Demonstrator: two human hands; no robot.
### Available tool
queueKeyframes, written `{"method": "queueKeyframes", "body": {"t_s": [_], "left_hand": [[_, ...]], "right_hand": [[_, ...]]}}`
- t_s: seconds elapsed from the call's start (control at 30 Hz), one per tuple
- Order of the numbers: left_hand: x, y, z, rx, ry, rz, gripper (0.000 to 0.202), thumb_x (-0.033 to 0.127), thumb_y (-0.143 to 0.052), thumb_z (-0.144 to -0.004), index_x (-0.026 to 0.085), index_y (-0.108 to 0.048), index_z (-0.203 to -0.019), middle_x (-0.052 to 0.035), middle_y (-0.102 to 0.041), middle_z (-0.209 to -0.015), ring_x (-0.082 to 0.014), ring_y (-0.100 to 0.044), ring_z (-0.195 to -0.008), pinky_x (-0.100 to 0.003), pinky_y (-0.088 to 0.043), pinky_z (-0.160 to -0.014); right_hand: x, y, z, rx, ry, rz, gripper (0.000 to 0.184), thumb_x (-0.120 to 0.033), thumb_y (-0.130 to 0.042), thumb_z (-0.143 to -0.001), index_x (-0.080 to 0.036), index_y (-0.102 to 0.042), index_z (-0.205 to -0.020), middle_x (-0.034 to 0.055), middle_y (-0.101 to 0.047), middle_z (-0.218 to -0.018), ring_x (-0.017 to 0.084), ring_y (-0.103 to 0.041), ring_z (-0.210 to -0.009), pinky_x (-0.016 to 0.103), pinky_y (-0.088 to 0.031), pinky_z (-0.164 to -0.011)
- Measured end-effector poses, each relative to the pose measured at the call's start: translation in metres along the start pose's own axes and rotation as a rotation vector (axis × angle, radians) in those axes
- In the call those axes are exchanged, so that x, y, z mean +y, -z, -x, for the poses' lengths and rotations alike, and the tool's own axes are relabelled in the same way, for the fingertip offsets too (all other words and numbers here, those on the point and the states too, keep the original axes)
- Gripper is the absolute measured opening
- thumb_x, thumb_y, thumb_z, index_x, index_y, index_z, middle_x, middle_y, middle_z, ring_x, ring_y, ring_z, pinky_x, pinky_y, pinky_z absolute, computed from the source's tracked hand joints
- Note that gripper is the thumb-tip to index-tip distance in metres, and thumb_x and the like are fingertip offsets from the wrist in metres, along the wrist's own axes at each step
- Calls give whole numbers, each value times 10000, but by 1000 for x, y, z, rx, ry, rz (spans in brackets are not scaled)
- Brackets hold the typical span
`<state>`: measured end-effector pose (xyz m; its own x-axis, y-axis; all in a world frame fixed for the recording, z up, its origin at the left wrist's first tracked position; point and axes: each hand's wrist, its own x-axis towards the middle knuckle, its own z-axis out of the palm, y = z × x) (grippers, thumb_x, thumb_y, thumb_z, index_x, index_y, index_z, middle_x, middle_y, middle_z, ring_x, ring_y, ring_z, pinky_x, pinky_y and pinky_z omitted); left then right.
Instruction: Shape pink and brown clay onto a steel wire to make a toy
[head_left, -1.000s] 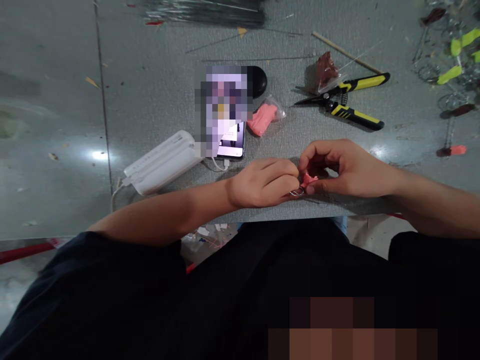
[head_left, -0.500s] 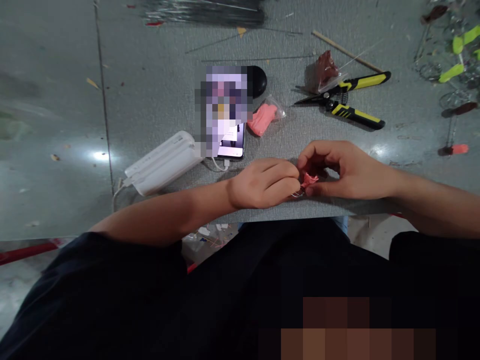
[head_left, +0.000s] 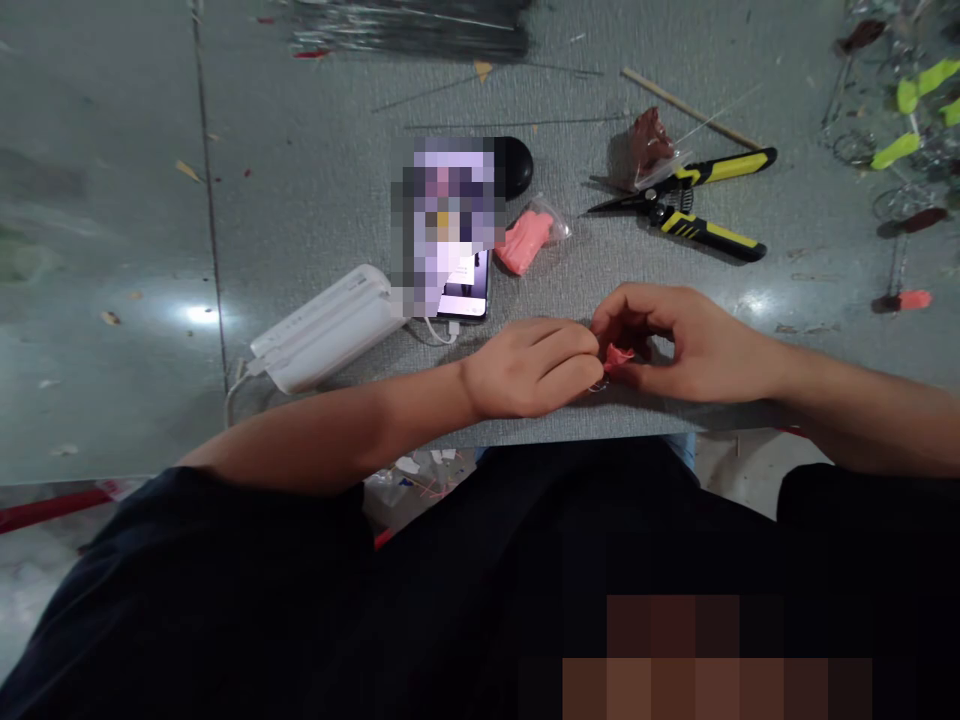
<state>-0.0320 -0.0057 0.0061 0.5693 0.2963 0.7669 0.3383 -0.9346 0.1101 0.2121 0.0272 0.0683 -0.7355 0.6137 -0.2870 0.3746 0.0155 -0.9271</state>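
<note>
Near the table's front edge my two hands meet around a small, crumpled piece of pink clay [head_left: 618, 357]. My left hand [head_left: 531, 370] is closed, its fingers curled at the clay's left side. A thin wire loop [head_left: 598, 386] pokes out under those fingertips, and the rest of it is hidden. My right hand [head_left: 679, 340] is bent round from the right, with thumb and fingertips pinching at the clay. Beyond the hands lies a bag of pink clay [head_left: 525, 240], partly wrapped in clear plastic.
Yellow-and-black pliers [head_left: 705, 205] lie spread beside a bag of brown clay [head_left: 651, 140] and a wooden stick [head_left: 686, 105]. A lit phone [head_left: 469, 295] and white power bank [head_left: 326, 325] are at left. Wire pieces with green ends [head_left: 896, 150] lie far right; bundled dark wires [head_left: 420, 25] lie behind.
Both hands stay nearly in place around the pink clay. The right fingertips have shifted slightly left, and less of the wire loop shows. The whole view has moved slightly.
</note>
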Motion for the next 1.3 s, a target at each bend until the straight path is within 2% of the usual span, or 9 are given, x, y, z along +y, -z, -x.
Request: {"method": "queueKeyframes", "body": {"t_s": [0.47, 0.73, 1.07, 1.3], "left_hand": [[0, 1, -3, 16, -36, -29, 209, 120, -570, -1110, 199, -609, -921, -7, -695, -844, -148, -656, -761, -268, -585, -673], [1, 1, 0, -10, -23, -48, 179, 127, -583, -1097, 216, -603, -943, -6, -701, -876, -152, -657, -774, -284, -595, -693], [2, -3, 2, 6, -19, -61, 214, 124, -564, -1104, 203, -612, -911, -6, -688, -827, -157, -644, -742, -280, -562, -657], [1, -2, 1, -28, -40, -82, 243, 114, -573, -1098, 198, -616, -875, -6, -700, -807, -147, -632, -699, -274, -538, -622]], "right_hand": [[5, 0, -1, -1, 23, 9, 287, -329, -864, -892, -273, -701, -1122, -18, -738, -907, 172, -640, -792, 355, -517, -746], [5, 1, -1, -13, 20, 29, 410, -349, -852, -902, -289, -669, -1264, -14, -774, -956, 195, -707, -855, 369, -545, -781], [5, -1, -1, -13, 11, 23, 422, -312, -804, -924, -259, -628, -1304, -22, -731, -905, 183, -672, -824, 362, -524, -764], [6, -1, -3, -10, 20, 73, 463, -336, -839, -879, -312, -640, -1296, -45, -708, -856, 177, -626, -783, 347, -474, -726]]}}
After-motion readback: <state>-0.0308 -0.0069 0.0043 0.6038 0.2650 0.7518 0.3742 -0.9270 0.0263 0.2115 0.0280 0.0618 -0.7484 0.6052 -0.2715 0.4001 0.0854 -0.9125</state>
